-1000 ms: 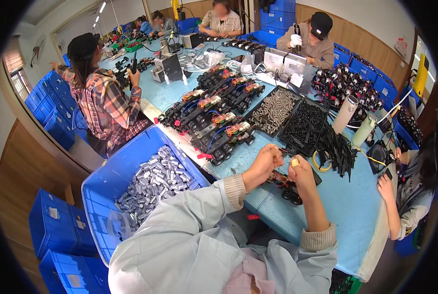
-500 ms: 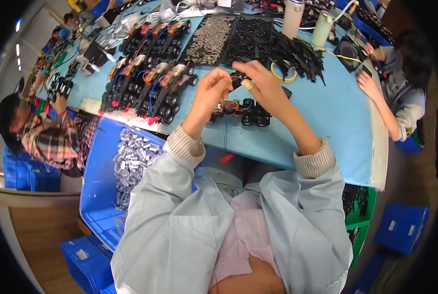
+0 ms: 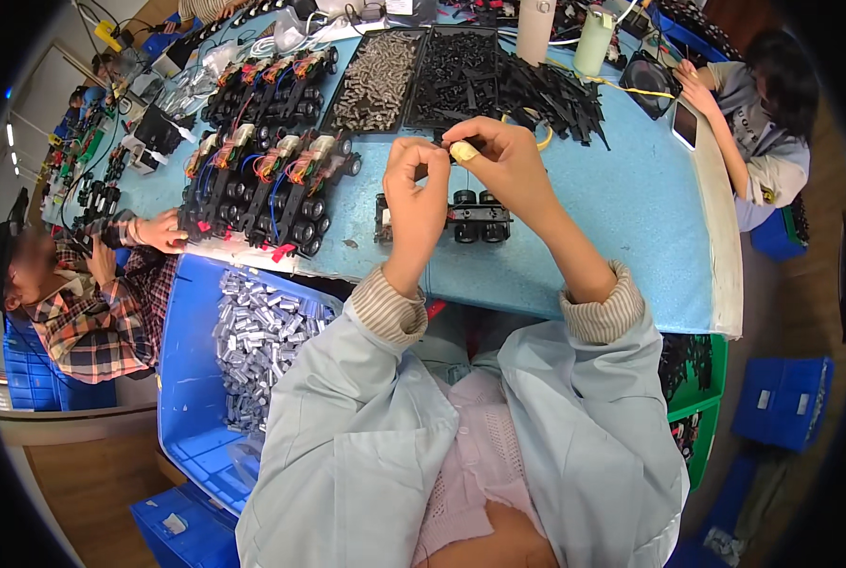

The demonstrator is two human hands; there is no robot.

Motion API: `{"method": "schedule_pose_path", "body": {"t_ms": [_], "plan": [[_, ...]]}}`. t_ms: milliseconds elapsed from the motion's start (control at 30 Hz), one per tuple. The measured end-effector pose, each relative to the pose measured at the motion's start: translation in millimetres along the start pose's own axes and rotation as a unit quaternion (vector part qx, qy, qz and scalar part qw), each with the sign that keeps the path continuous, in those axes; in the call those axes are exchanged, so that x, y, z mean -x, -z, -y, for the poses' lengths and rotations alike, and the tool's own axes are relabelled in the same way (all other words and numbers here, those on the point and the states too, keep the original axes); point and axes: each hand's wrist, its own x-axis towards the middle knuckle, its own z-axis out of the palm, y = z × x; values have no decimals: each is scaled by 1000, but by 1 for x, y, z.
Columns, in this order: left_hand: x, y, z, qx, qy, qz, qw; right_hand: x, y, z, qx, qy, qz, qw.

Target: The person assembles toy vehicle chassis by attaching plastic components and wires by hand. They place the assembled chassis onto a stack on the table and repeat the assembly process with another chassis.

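My left hand (image 3: pixel 417 194) is raised over the table with its thumb and forefinger pinched together. Beside it is my right hand (image 3: pixel 506 168), fingers curled and thumb meeting the left fingertips. Something small and dark shows between the fingertips, too hidden to name. A yellow wrap (image 3: pixel 463 151) covers the right thumb. Below the hands, a small black wheeled chassis (image 3: pixel 480 225) lies on the blue table mat (image 3: pixel 612 218). Its middle is partly covered by my left hand and wrist.
More wired chassis (image 3: pixel 276 189) stand in rows at left. Behind are trays of metal parts (image 3: pixel 377 80) and black parts (image 3: pixel 456 76), plus loose black strips (image 3: pixel 551 99). A blue bin of metal cylinders (image 3: pixel 262 331) adjoins the table. Co-workers sit on both sides; a phone (image 3: pixel 685 125) lies at right.
My hands stay close together at the fingertips while the view has shifted slightly. My left hand now covers more of the chassis. The left co-worker's hand has come to the table edge.
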Motion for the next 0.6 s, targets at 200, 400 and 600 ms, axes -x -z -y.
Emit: {"method": "schedule_pose_path", "body": {"t_ms": [200,400,600], "plan": [[0,-3,-1,-106,-121,-21,987,6,-3,-4,-10,1,-28,1000],[-1,-10,0,-161,-187,-47,968,13,-9,-3,135,137,-89,977],[-1,-6,-2,-205,-186,7,961,15,0,-3,164,106,-86,977]]}}
